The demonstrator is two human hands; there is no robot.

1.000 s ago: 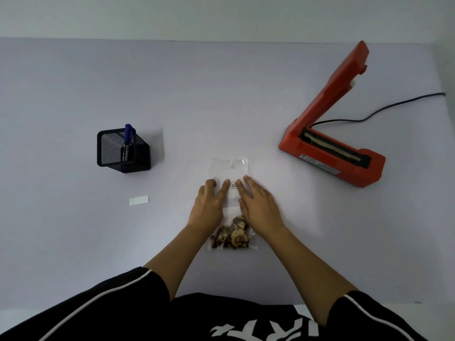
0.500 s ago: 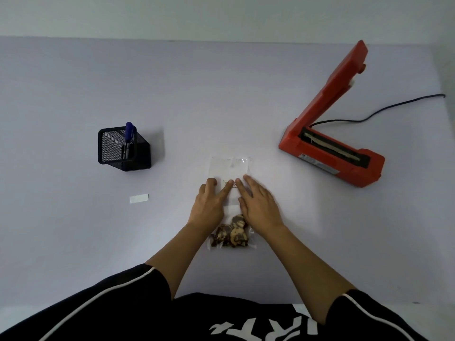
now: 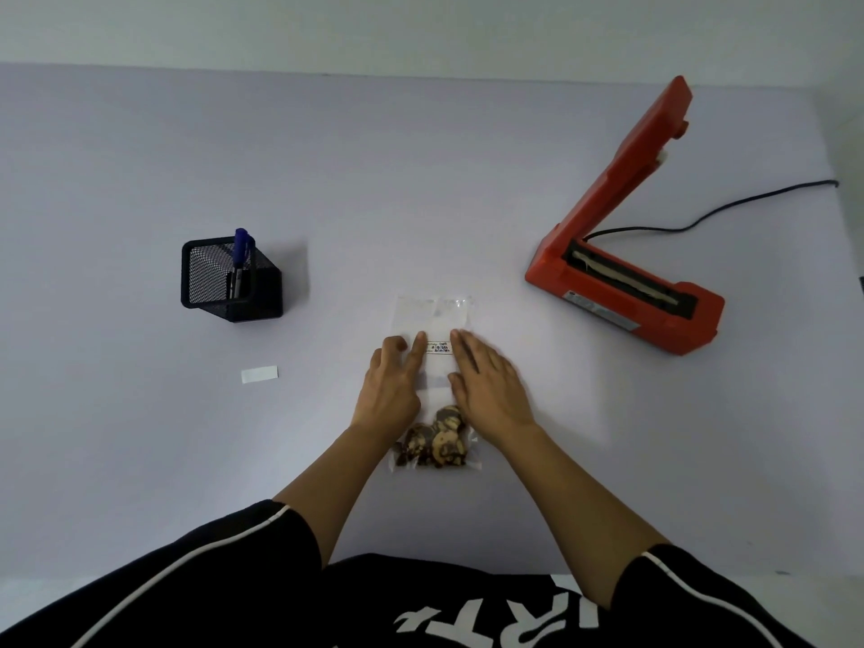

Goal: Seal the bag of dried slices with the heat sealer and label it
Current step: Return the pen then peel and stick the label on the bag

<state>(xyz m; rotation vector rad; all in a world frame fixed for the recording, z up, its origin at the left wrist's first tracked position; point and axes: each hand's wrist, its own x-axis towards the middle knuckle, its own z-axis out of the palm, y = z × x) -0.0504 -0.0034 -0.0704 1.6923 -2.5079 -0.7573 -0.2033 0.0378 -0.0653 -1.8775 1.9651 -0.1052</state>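
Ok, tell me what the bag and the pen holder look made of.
The bag: thin clear plastic film, glossy; the table shows through and its top edge glints. The pen holder: black wire mesh, probably metal with a matte coat; light passes through its fine grid, though the material isn't certain.

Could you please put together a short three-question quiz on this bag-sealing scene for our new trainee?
1. True or false: the arm of the heat sealer is pressed down shut.
2. Where do the dried slices sit in the bag? A) at the end nearest the person B) spread evenly C) at the far end
3. Fill in: the pen stands in a black mesh ____.

Key
1. False: the arm is raised, with the sealing strip exposed.
2. A: the left hand and right hand lie flat on the bag either side of the label, beyond the slices.
3. holder.
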